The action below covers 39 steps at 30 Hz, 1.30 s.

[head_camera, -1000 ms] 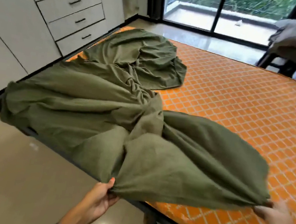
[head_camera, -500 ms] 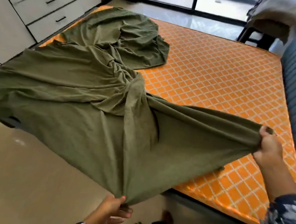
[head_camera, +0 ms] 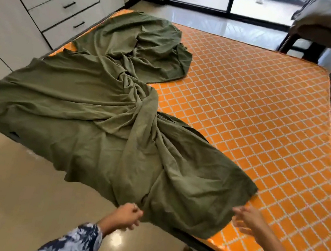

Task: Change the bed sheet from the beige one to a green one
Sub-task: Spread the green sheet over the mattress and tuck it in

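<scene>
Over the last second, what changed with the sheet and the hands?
The right hand let go of the green sheet and now hangs open beside its dropped near edge. The left hand keeps its fingers on the near hem. The bunched far part stays on the orange mattress.

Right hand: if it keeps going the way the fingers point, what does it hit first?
Most likely the near edge of the green sheet. The right hand is open, fingers aimed left and forward at that hem, apparently just short of it; depth is unclear.
</scene>
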Motion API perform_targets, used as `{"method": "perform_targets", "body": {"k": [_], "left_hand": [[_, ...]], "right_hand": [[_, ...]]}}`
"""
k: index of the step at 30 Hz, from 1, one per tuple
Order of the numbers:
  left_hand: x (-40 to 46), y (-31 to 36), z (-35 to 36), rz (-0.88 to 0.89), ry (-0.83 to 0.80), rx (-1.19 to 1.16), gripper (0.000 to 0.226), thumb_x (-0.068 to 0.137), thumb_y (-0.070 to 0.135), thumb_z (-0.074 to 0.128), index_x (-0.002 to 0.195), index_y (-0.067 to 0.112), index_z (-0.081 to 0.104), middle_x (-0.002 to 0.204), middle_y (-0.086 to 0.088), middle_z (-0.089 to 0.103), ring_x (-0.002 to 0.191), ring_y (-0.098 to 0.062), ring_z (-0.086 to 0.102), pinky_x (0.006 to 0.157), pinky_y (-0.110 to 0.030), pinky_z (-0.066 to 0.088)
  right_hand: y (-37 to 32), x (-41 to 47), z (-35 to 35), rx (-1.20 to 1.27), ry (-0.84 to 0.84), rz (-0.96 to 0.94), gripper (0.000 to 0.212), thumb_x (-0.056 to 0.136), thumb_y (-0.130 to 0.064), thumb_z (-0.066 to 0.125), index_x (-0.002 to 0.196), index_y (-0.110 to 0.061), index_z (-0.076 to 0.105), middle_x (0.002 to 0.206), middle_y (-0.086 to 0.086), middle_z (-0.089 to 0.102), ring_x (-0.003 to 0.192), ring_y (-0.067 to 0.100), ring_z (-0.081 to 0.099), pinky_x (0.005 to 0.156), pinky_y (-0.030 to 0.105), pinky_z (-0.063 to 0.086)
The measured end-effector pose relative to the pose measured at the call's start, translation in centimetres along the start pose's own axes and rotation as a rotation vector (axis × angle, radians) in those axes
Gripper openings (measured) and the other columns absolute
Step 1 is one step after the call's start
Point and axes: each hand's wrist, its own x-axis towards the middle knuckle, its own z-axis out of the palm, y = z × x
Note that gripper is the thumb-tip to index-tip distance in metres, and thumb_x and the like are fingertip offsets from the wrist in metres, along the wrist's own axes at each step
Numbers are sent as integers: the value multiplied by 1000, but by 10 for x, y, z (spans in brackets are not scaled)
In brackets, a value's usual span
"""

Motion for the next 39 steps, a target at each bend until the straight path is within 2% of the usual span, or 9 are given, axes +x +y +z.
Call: {"method": "perform_targets", "body": {"k": [4,10,15,21,28,31,34,36,39], "left_hand": [[19,48,-40,89,52,62,22,98,29,47,90,16,62,83,-1,65,60,-9,56,53,-20,42],[76,93,-129,199,255,199,29,97,29,50,111,10,67,112,-7,69,109,-21,61,84,-24,43],[180,104,-232,162,460,139,26,93,26,52,106,11,69,113,-13,68,111,-28,59,87,-31,45],[295,131,-326,161,550,148,24,90,27,53,104,16,69,113,-12,67,109,-31,59,90,-37,48],[397,188,-341,294,686,251,43,91,44,57,120,13,55,124,-8,57,118,-28,53,92,-37,45],[436,198,-334,179,676,372,61,89,55,54,129,10,46,131,-9,49,125,-29,46,95,-41,44],[457,193,-334,168,594,549,37,96,40,48,122,14,53,127,-9,53,122,-31,48,93,-43,44],[460,186,-345,315,603,352,17,98,23,45,103,15,59,114,-13,61,111,-32,56,85,-37,43],[438,166,-368,478,622,-238,17,98,16,49,89,10,62,92,-12,67,90,-26,61,78,-30,40]], "right_hand": [[-78,40,6,-135,-7,-176,17,98,-12,49,82,-12,53,57,7,56,34,10,50,46,17,35],[-195,82,51,-460,-107,-374,11,99,-17,47,94,-11,55,67,5,59,50,13,53,41,18,38],[-277,145,118,-674,-54,-519,15,99,-24,48,89,-17,57,72,3,64,58,13,57,51,22,40],[-338,240,208,-830,7,-553,19,98,-23,48,103,-11,62,106,12,65,93,28,59,74,34,45],[-364,306,297,-1111,41,-669,49,98,-37,48,143,-20,40,148,1,38,134,24,38,107,37,33],[-367,327,324,-1187,42,-654,59,97,-44,46,147,-18,30,153,3,28,140,25,29,111,39,26],[-363,343,346,-1195,56,-672,49,97,-34,46,140,-14,36,144,7,34,132,28,35,106,39,31],[-359,350,358,-1190,59,-708,43,96,-25,46,137,-13,37,137,8,38,125,30,39,100,40,35],[-362,351,365,-1104,2,-675,23,97,-24,46,119,-18,42,127,7,49,117,30,46,97,44,36]]}}
